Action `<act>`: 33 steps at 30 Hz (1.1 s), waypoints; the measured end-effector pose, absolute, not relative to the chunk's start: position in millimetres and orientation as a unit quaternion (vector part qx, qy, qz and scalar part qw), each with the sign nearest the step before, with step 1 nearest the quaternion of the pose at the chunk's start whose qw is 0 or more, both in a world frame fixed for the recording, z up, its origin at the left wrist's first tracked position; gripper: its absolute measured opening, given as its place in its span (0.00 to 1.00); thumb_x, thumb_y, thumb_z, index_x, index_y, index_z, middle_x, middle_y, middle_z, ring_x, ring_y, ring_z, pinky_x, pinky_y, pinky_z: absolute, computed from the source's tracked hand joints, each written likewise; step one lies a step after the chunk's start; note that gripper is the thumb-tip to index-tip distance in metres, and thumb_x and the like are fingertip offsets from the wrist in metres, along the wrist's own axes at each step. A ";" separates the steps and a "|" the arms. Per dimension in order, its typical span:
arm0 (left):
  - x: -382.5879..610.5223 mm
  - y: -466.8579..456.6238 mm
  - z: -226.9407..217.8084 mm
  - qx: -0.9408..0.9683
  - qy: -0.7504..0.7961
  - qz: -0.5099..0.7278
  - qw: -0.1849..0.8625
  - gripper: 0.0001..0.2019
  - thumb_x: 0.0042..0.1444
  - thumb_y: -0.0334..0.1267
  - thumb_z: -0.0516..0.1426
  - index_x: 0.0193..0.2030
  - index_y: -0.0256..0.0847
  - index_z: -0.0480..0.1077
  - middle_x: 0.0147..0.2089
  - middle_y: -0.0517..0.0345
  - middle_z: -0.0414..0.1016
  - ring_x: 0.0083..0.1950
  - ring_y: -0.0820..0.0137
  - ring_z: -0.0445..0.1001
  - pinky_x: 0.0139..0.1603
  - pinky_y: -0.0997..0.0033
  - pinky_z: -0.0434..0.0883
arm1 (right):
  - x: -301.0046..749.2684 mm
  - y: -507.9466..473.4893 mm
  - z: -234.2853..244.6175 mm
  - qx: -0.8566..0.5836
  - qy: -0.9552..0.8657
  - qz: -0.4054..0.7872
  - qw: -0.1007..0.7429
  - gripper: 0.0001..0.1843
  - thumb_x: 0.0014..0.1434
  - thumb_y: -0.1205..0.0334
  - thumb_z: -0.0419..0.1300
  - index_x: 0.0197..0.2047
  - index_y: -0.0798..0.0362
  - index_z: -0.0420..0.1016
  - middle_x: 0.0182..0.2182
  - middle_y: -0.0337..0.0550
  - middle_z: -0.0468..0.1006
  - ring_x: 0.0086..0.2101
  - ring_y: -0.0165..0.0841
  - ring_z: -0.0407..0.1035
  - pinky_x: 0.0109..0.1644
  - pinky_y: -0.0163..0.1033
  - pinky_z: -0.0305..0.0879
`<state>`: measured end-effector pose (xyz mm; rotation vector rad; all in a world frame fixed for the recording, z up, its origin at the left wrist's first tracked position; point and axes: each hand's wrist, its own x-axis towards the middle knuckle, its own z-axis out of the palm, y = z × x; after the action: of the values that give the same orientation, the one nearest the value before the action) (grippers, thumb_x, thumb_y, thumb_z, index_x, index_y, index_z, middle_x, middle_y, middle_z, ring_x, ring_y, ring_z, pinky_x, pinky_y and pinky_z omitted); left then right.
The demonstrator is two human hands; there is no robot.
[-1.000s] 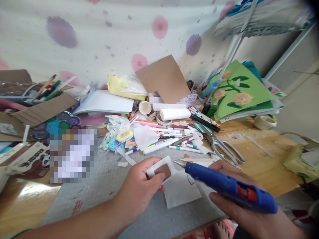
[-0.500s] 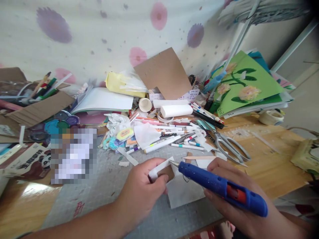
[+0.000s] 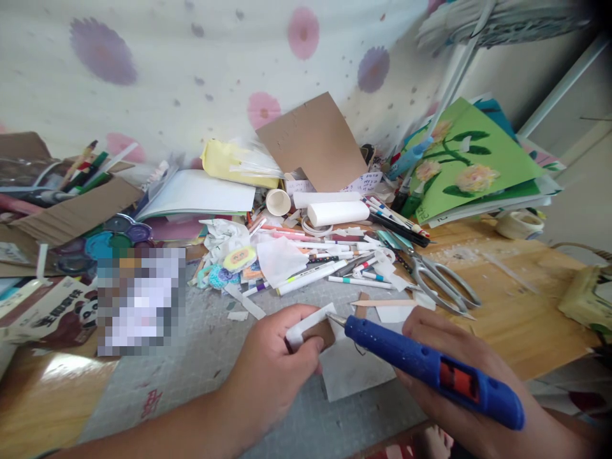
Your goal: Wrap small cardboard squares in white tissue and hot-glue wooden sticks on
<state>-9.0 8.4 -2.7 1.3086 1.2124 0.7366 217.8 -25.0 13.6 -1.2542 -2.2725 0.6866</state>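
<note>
Grip: left hand (image 3: 275, 360) pinched tight, thumb over the front and fingers behind a small card piece (image 3: 313, 320), which sits above the mat; the hold at one end seems chosen to leave the far corner free.
Card: smooth white border around a flat brown rectangle (image 3: 324, 331), matte like cardboard.
Glue gun (image 3: 415, 352): slim, hard blue plastic with white specks and an orange-red window, wrapped by the curled fingers of the right hand (image 3: 459, 336), probably slanted so its nozzle (image 3: 338, 319) can reach that corner; contact is too fine to tell.
Paper: thin white sheet (image 3: 358, 377) lying below the piece, on the mat.
Mat (image 3: 191, 382): grey, gridded, scuffed, perhaps laid to shield the wood.
Scissors (image 3: 444, 287): grey loop handles, beside the right hand's side of the clutter.
Markers (image 3: 313, 278): slender white barrels heaped among crumpled scraps.
Cardboard (image 3: 313, 150): stiff brown sheet leaning upright at the back.
</note>
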 end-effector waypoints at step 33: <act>-7.2 -13.4 -3.3 0.373 0.346 0.313 0.802 0.07 0.43 0.32 0.65 0.26 0.39 0.69 0.57 0.52 0.69 0.52 0.57 0.71 0.50 0.59 0.66 | 173.0 -8.5 -10.3 -0.399 -0.349 0.669 0.522 0.13 0.44 0.62 0.69 0.34 0.55 0.74 0.26 0.38 0.75 0.27 0.30 0.68 0.30 0.34 0.62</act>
<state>-7.2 -13.4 -3.3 0.8006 0.7417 0.6700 173.0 -8.5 -10.3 -0.9550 -0.8372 1.6020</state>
